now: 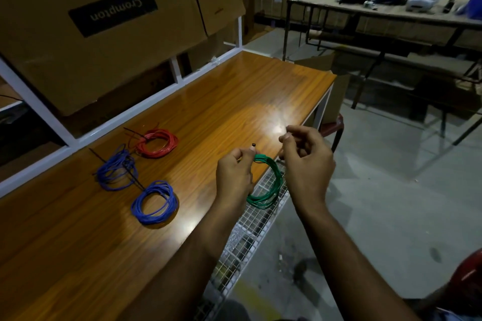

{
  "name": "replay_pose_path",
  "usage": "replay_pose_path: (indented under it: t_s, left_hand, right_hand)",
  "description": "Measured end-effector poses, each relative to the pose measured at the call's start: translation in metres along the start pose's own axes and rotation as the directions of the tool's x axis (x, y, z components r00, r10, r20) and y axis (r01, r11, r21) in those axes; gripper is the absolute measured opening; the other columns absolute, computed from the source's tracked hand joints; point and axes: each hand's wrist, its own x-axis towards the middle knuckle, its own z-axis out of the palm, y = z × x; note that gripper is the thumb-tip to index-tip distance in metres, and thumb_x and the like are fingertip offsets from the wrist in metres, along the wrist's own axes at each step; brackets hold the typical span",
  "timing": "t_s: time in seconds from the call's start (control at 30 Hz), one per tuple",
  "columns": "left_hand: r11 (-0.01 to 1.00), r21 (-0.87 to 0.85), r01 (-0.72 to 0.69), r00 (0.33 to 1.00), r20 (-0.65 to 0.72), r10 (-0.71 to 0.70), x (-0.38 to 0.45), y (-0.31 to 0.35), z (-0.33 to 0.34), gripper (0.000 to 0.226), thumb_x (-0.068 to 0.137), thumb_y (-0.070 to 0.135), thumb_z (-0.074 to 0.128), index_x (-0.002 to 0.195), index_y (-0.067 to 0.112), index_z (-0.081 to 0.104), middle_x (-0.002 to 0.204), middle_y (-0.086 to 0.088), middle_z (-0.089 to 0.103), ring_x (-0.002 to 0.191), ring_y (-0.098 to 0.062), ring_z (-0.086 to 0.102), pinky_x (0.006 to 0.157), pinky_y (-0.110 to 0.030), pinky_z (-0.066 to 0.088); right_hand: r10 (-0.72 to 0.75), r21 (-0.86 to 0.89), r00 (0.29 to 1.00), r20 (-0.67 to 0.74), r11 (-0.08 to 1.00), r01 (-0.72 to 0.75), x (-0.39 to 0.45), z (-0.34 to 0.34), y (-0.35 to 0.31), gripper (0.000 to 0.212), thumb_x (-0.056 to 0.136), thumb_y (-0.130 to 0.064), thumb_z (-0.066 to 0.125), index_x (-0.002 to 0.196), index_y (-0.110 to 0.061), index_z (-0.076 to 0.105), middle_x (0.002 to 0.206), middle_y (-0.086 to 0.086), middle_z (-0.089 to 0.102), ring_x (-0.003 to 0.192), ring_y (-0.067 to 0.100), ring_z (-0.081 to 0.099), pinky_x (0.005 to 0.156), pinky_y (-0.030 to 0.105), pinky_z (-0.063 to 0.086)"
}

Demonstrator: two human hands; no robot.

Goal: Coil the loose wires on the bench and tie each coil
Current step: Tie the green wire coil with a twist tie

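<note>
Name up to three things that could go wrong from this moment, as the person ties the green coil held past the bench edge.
1. The green coil hangs over the bench's front edge, held near its top by the left hand; a slip would likely drop it toward the wire mesh or the floor.
2. The right hand seems to pull a thin tie that barely shows; losing it could let the turns spring loose.

Green insulated wire coil [268,185] held upright above the tabletop's near edge, small black tie head [253,144] at its top. Red wire coil [157,143] and two blue wire coils [116,170] [155,202] flat on the tabletop [234,101], black ties on the red and farther blue
</note>
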Motion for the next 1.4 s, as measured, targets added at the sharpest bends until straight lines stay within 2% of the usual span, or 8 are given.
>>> replay_pose_path:
  t_s: [0.13,0.33,0.47,0.63,0.93,1.07,1.23,1.4]
  left_hand:
    - [0.999,0.011,-0.036,0.999,-0.008,0.036,-0.005,0.0,0.002,0.019,0.102,0.025,0.054,0.088,0.016,0.065,0.042,0.007,0.028,0.038,-0.014,0.021,0.046,-0.022,0.021]
    - [0.996,0.027,-0.09,0.995,-0.028,0.091,-0.01,-0.003,0.004,0.021,0.1,0.025,0.056,0.083,0.02,0.067,0.055,-0.008,0.027,0.054,-0.043,0.019,0.051,-0.025,0.024]
    - [0.996,0.039,-0.084,0.996,-0.026,0.085,-0.015,-0.002,0.007,0.021,0.1,0.026,0.057,0.086,0.014,0.067,0.043,0.008,0.04,0.043,-0.016,0.023,0.049,-0.028,0.023]
    - [0.991,0.075,-0.106,0.993,-0.043,0.11,-0.018,-0.001,0.007,0.02,0.099,0.029,0.057,0.086,0.022,0.07,0.046,0.006,0.036,0.046,-0.021,0.025,0.048,-0.036,0.025]
    - [0.993,0.075,-0.088,0.995,-0.034,0.09,-0.018,-0.003,0.006,0.019,0.101,0.026,0.055,0.09,0.018,0.068,0.041,0.007,0.036,0.04,-0.013,0.023,0.047,-0.024,0.023]
    - [0.987,0.105,-0.118,0.992,-0.032,0.122,-0.015,-0.004,0.005,0.018,0.1,0.029,0.057,0.089,0.022,0.07,0.063,-0.01,0.037,0.046,-0.005,0.034,0.05,-0.025,0.027]
    - [0.986,0.117,-0.122,0.992,-0.003,0.124,-0.014,-0.005,0.004,0.019,0.101,0.029,0.055,0.093,0.019,0.07,0.043,0.013,0.044,0.039,-0.006,0.031,0.049,-0.025,0.027]
    - [0.978,0.138,-0.158,0.987,0.013,0.158,-0.012,-0.005,0.004,0.018,0.1,0.03,0.057,0.09,0.024,0.07,0.054,-0.003,0.039,0.046,-0.015,0.032,0.051,-0.026,0.03]
  right_hand:
    - [-0.168,-0.223,0.981,0.095,0.957,0.185,-0.002,-0.005,0.005,0.017,0.089,-0.014,0.073,0.105,-0.015,0.078,0.087,-0.008,0.074,0.074,-0.005,0.063,0.068,-0.001,0.04]
    - [-0.375,-0.381,0.894,0.247,0.81,0.445,-0.006,-0.011,0.009,0.019,0.088,-0.014,0.074,0.106,-0.014,0.078,0.088,0.001,0.07,0.073,0.009,0.063,0.065,0.014,0.048]
    - [-0.398,-0.443,0.887,0.234,0.769,0.461,-0.009,-0.011,0.009,0.015,0.091,-0.016,0.071,0.105,-0.016,0.077,0.089,0.0,0.067,0.07,0.012,0.06,0.059,0.021,0.045]
    - [-0.413,-0.461,0.882,0.225,0.753,0.47,-0.012,-0.011,0.01,0.007,0.09,-0.017,0.069,0.095,-0.013,0.072,0.09,0.002,0.061,0.065,0.011,0.056,0.055,0.021,0.045]
    - [-0.425,-0.422,0.852,0.307,0.742,0.522,-0.01,-0.011,0.018,0.009,0.09,-0.016,0.068,0.093,-0.008,0.07,0.089,0.004,0.054,0.064,0.011,0.049,0.058,0.019,0.042]
    - [-0.438,-0.415,0.844,0.31,0.736,0.534,-0.01,-0.012,0.017,0.01,0.09,-0.018,0.068,0.093,-0.009,0.069,0.089,0.003,0.053,0.064,0.011,0.048,0.057,0.021,0.044]
    - [-0.443,-0.411,0.843,0.305,0.737,0.536,-0.009,-0.011,0.016,0.008,0.09,-0.016,0.069,0.093,-0.009,0.069,0.089,0.004,0.053,0.065,0.012,0.049,0.056,0.023,0.047]
    - [-0.449,-0.437,0.841,0.301,0.719,0.54,-0.008,-0.01,0.017,0.01,0.09,-0.018,0.066,0.092,-0.01,0.068,0.088,0.003,0.051,0.064,0.009,0.043,0.056,0.019,0.04]
